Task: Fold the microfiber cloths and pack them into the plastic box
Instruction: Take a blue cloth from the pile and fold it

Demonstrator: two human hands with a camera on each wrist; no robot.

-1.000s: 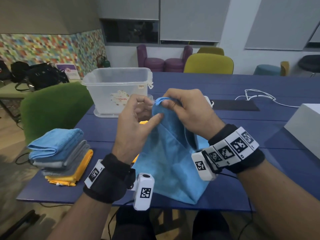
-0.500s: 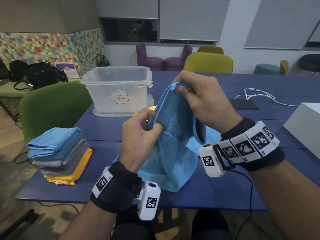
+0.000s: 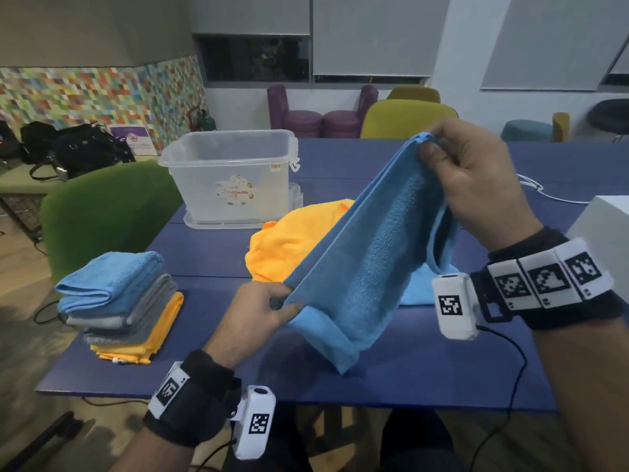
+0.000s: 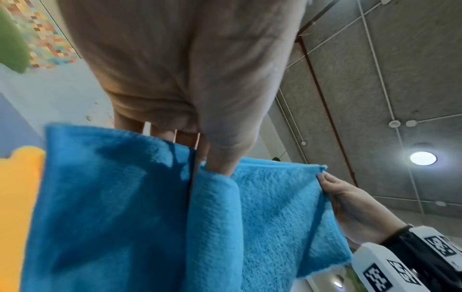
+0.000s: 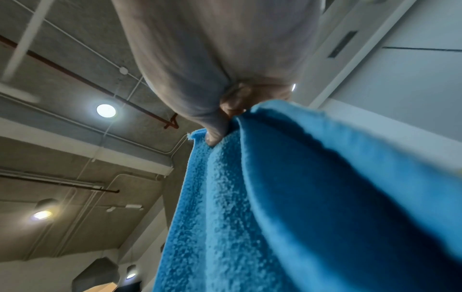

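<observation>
A blue microfiber cloth [image 3: 367, 260] hangs stretched on a slant between my two hands above the blue table [image 3: 442, 376]. My right hand [image 3: 432, 148] pinches its upper corner, held high at the right. My left hand [image 3: 286, 299] pinches the lower left edge near the table. The wrist views show the same blue cloth [image 4: 155, 207] [image 5: 287, 207] with each thumb pressed on it. A loose orange cloth [image 3: 289, 240] lies behind it. The clear plastic box [image 3: 231, 175] stands open at the back left.
A stack of folded cloths [image 3: 119, 308], blue, grey and orange, sits at the table's left front corner. A green chair [image 3: 102, 212] stands left of the table. A white box [image 3: 606, 233] is at the right edge, with a white cable [image 3: 544, 192] behind.
My hands have drawn apart: the right rose up and to the right with its corner, the left slid down along the edge. The cloth is now stretched out, uncovering the orange cloth.
</observation>
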